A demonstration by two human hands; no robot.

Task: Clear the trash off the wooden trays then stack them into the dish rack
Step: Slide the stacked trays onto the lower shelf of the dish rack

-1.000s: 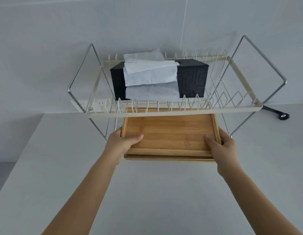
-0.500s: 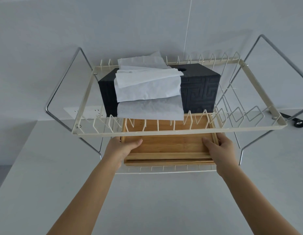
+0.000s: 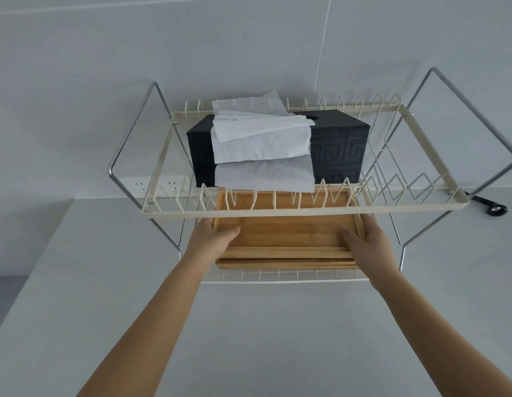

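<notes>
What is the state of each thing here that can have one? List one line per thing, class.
Wooden trays: stacked, free of trash, on the rack's lower shelf.
Left hand: gripping the trays' left edge.
Right hand: gripping the trays' right edge.
Dish rack: upright, both shelves in use.
Tissue box: on the upper shelf.
Tissues: pulled out, draped down the box's front.

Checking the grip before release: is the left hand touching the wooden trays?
Touching. The head view shows the left hand wrapped on the wooden trays, thumb inside the rim.
</notes>
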